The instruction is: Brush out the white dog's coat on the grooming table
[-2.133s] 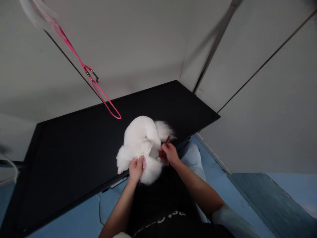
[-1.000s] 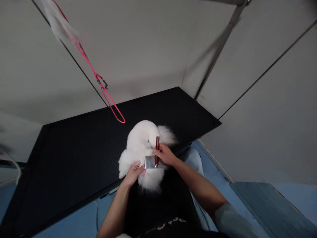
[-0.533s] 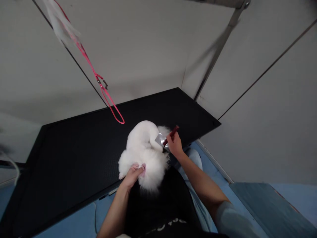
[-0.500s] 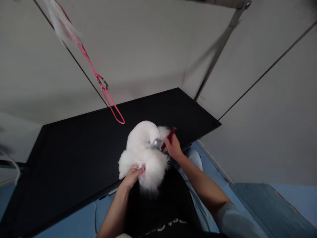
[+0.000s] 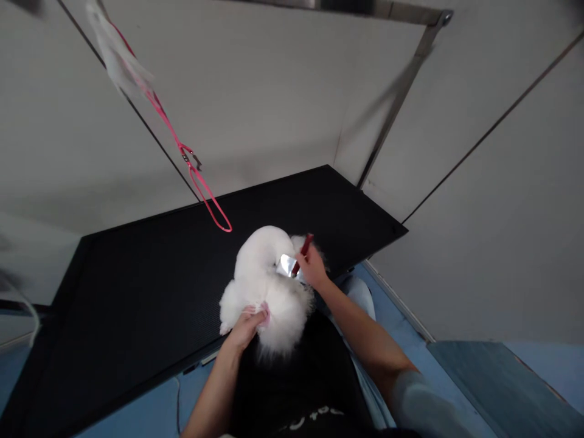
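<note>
Wall [image 5: 274, 91]: pale grey, crossed by thin dark lines, behind and to the right.

Table [image 5: 150, 286]: black, ribbed top, raised rim, set slantwise against the wall.

Floor [image 5: 109, 420]: light blue, showing below the table and at right.

Mat [image 5: 502, 374]: grey-blue, flat on the floor, lower right.

Metal frame [image 5: 395, 118]: one slanting post at the table's far right corner, meeting a crossbar at the top.

Shirt [image 5: 301, 377]: black with white lettering, worn by the person, close against the table.

Dog [image 5: 264, 249]: white, curled at the near edge of the table, right of its middle; back smooth and short-haired, near end and right end fluffy; the near fluff overhangs the edge in front of the shirt.

Strap [image 5: 170, 125]: pink, hanging at upper left, white wrapping above, loop below; small metal clip [image 5: 198, 161] attached.

Left hand [image 5: 246, 325]: thumb and fingers pinched together on the dog, at a bare pink patch among the fluff.

Right hand [image 5: 312, 266]: fingers wrapped round the brush handle.

Brush [image 5: 303, 252]: dark red handle, tilted; shiny flat head beside the dog's inner curve, bristle contact impossible to tell.
</note>
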Action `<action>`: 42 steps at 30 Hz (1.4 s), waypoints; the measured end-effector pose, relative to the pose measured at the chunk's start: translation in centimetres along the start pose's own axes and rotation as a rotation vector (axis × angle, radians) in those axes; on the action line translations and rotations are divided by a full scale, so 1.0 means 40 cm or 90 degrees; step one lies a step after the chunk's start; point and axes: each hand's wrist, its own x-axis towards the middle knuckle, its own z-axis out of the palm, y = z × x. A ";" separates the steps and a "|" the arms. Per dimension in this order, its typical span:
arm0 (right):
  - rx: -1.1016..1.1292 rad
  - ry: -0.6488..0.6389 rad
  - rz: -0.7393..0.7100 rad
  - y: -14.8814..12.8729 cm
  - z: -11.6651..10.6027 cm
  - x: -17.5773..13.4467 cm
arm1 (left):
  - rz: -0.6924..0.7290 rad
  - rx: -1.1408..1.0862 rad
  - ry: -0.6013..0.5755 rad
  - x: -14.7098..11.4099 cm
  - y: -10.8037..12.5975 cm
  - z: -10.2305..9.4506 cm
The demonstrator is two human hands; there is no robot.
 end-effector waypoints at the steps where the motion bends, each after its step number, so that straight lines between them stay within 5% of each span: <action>1: -0.010 -0.032 -0.013 -0.004 0.000 0.004 | -0.006 -0.007 -0.003 -0.002 0.001 0.001; 5: -0.013 -0.262 -0.073 -0.013 0.007 0.007 | -0.035 -0.023 -0.067 -0.006 0.006 0.004; 9: -0.037 -0.103 -0.054 -0.017 0.023 0.007 | -0.023 -0.052 -0.023 -0.005 0.011 0.010; 14: -0.049 -0.274 -0.065 -0.029 0.037 0.017 | 0.012 -0.031 -0.053 -0.002 0.010 0.015; 18: -0.036 -0.040 -0.026 -0.046 0.034 0.037 | 0.030 -0.057 -0.020 0.004 -0.007 0.006; 22: -0.024 -0.291 -0.114 -0.057 0.044 0.028 | 0.039 -0.018 -0.016 0.009 -0.013 0.000; 23: -0.034 -0.294 -0.107 -0.059 0.048 0.028 | 0.047 -0.014 -0.021 0.008 -0.010 0.001; 27: -0.008 -0.094 -0.070 -0.062 0.055 0.045 | 0.053 -0.023 -0.033 0.000 0.007 0.011; 31: 0.000 -0.282 -0.102 -0.053 0.069 0.045 | 0.040 -0.007 -0.017 0.003 0.008 0.004; 36: 0.005 -0.166 -0.079 -0.035 0.093 0.016 | 0.044 -0.031 -0.050 0.023 -0.004 -0.015; 40: 0.043 -0.256 -0.071 -0.016 0.086 0.017 | 0.036 -0.030 -0.052 0.023 -0.005 -0.021; 42: 0.029 -0.134 -0.014 -0.007 0.066 0.039 | 0.006 -0.021 -0.058 0.017 -0.002 -0.021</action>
